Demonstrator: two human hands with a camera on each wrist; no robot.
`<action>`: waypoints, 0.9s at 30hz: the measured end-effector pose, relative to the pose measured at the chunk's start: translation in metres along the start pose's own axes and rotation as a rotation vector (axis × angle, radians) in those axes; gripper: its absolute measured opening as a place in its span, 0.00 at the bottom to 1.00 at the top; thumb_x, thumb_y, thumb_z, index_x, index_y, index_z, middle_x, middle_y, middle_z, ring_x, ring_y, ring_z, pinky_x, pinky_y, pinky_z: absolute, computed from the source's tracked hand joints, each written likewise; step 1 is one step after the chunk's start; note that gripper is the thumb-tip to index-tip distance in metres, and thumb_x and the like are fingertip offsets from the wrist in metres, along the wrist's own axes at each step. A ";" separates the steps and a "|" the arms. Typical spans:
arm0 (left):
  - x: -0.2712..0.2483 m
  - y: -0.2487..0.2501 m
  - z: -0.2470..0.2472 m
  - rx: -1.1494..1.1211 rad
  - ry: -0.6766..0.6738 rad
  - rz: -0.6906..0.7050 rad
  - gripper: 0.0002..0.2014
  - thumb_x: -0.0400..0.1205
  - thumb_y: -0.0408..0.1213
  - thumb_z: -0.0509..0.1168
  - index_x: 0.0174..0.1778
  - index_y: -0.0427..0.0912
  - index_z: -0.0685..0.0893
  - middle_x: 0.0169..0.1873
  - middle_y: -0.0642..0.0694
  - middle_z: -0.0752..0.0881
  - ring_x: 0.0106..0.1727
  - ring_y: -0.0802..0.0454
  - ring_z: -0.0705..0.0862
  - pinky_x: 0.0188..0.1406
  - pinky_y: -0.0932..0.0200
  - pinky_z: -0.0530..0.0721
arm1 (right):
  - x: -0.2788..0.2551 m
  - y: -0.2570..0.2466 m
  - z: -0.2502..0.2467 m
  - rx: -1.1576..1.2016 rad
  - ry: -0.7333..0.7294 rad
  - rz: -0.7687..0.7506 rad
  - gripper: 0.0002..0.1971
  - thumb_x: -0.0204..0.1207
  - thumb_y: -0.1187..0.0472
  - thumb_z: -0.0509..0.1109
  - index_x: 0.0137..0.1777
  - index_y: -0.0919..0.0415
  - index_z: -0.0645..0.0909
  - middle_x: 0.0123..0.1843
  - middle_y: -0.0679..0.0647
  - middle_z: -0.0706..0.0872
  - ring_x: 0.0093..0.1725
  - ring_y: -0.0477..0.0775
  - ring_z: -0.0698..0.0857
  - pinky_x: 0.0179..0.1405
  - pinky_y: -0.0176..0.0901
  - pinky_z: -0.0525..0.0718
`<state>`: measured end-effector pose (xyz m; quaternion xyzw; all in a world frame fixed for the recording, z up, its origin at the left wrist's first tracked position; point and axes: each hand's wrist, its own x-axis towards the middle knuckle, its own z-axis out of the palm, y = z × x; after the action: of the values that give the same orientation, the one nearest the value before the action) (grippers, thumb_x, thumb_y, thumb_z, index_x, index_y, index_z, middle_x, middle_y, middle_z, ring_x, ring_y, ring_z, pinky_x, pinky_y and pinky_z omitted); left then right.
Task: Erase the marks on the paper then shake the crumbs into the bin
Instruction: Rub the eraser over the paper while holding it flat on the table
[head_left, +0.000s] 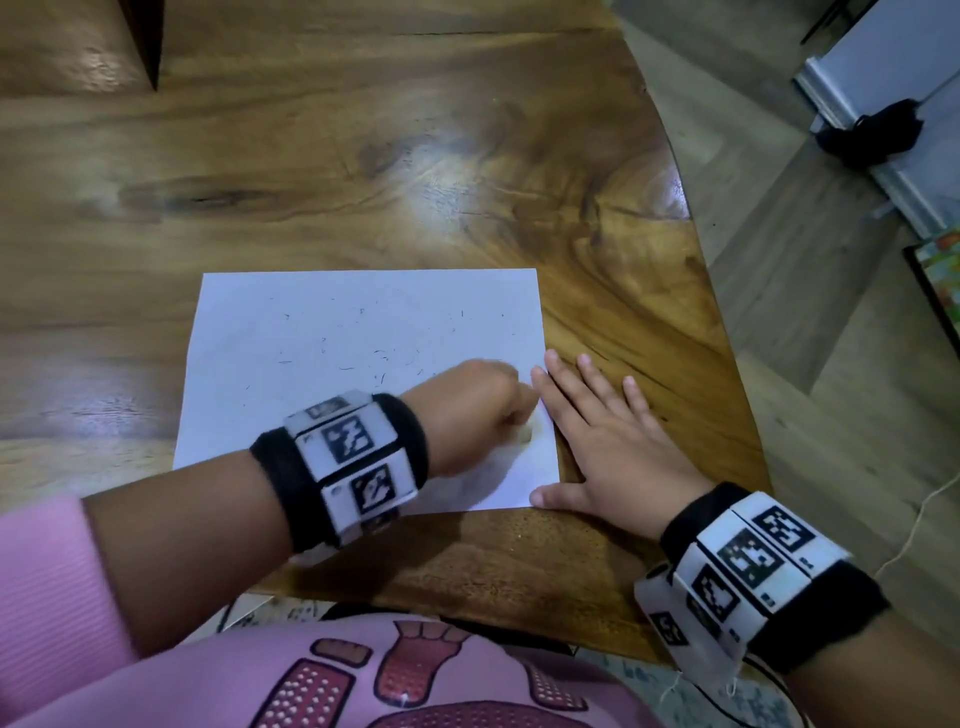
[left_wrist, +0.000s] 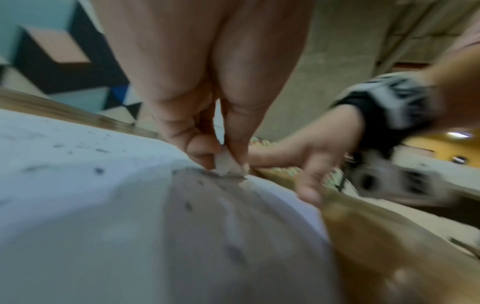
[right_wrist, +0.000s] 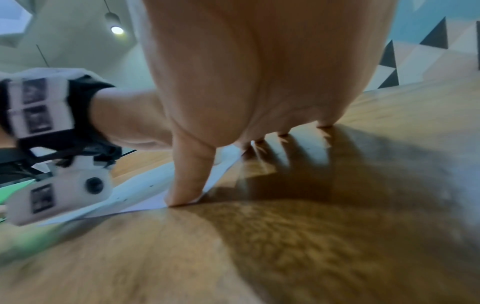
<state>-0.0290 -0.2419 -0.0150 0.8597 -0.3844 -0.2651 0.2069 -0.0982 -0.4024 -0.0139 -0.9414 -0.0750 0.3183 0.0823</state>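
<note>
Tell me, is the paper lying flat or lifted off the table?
Flat: the paper lies spread on the table, its right edge pressed by the right hand.

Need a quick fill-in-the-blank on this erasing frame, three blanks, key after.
1. The eraser is pinched by the ____ hand.
2. The right hand lies flat with its thumb pressing the paper's ____ corner.
3. The dark specks scattered on the sheet are eraser ____.

Missing words: left; near right; crumbs

Soft overhead glare on the wooden table (head_left: 426, 171) — wrist views blurred, edges warped, hand shadows underneath.
</note>
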 end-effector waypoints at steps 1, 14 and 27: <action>-0.010 -0.001 0.004 0.019 -0.044 0.044 0.08 0.76 0.35 0.61 0.31 0.41 0.75 0.35 0.43 0.77 0.39 0.44 0.77 0.39 0.52 0.74 | 0.000 0.000 0.000 0.000 -0.004 0.005 0.56 0.70 0.32 0.65 0.79 0.46 0.24 0.78 0.37 0.20 0.77 0.44 0.22 0.79 0.59 0.30; -0.019 0.003 0.007 0.079 -0.177 0.124 0.08 0.77 0.38 0.62 0.35 0.39 0.81 0.38 0.40 0.82 0.39 0.44 0.79 0.36 0.57 0.71 | 0.000 0.000 -0.001 0.054 0.009 0.016 0.57 0.67 0.32 0.68 0.80 0.44 0.27 0.79 0.35 0.23 0.76 0.40 0.23 0.79 0.61 0.29; -0.022 -0.026 -0.003 0.004 -0.190 0.106 0.04 0.72 0.28 0.65 0.35 0.40 0.83 0.38 0.44 0.84 0.40 0.46 0.81 0.44 0.52 0.81 | 0.000 -0.002 -0.003 0.051 0.003 0.033 0.57 0.67 0.33 0.69 0.80 0.44 0.27 0.77 0.33 0.22 0.78 0.42 0.24 0.79 0.62 0.30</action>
<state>-0.0249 -0.2087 -0.0206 0.8096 -0.4477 -0.3333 0.1817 -0.0964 -0.4008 -0.0116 -0.9406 -0.0513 0.3201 0.1013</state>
